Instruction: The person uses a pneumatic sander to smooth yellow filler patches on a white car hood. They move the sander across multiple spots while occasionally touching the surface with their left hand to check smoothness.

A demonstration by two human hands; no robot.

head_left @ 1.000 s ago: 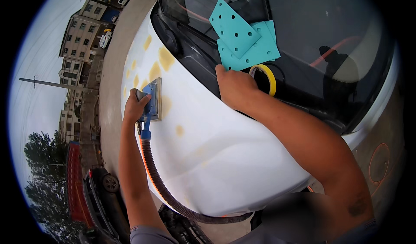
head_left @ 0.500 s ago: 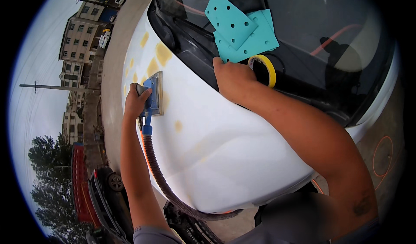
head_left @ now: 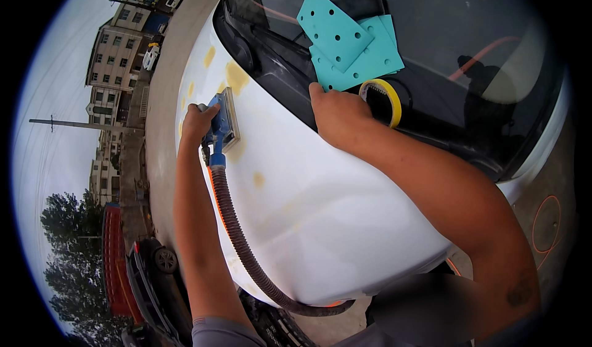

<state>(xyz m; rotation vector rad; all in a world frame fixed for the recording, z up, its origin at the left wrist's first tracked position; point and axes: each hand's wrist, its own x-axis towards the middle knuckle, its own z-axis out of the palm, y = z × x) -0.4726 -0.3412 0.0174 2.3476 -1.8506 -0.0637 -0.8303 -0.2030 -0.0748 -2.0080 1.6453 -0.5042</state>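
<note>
The sander (head_left: 226,125) is held by left hand (head_left: 197,122); if tilted, hood (head_left: 327,193) could be scratched. Grip of right hand (head_left: 339,117) cannot be told.

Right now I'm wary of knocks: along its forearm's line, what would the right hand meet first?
Probably the long black plastic trim below the dark glass windshield, just beyond the right hand; depth is unclear, so they may already touch.

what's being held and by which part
The left hand holds the blue sander by its top; whether the right hand holds anything cannot be told.
</note>
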